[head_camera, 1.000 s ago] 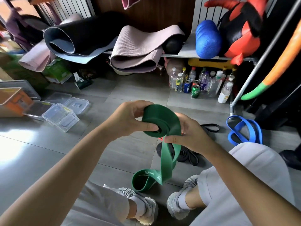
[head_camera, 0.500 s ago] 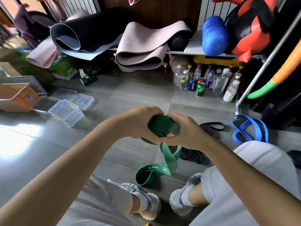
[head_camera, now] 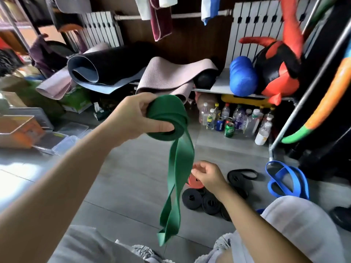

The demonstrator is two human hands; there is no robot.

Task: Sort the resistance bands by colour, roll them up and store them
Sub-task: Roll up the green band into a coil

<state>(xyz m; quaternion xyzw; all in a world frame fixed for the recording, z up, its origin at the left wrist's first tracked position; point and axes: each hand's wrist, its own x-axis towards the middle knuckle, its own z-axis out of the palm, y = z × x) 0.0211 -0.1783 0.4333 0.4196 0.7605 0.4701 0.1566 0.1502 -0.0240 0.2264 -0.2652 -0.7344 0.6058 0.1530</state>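
Observation:
My left hand (head_camera: pixel 133 114) holds up a partly rolled green resistance band (head_camera: pixel 167 120); its loose tail hangs down towards my knees. Lower down, my right hand (head_camera: pixel 207 174) reaches to the floor, its fingers apart over a rolled red band (head_camera: pixel 194 184) and touching it. Several rolled black bands (head_camera: pixel 201 200) lie beside the red roll. An unrolled black band (head_camera: pixel 242 175) and an unrolled blue band (head_camera: pixel 284 179) lie on the floor to the right.
Clear plastic boxes (head_camera: pixel 62 137) and an orange box (head_camera: pixel 20 130) stand on the floor at the left. Bottles and cans (head_camera: pixel 235 122) line up under a low shelf (head_camera: pixel 218 86) holding yoga mats, a blue roller and a red-black bag. A metal rack leg (head_camera: pixel 273 147) stands right.
My right hand let go of the green band and dropped to the red roll on the floor. My left hand lifted the green roll higher, and its tail now hangs free.

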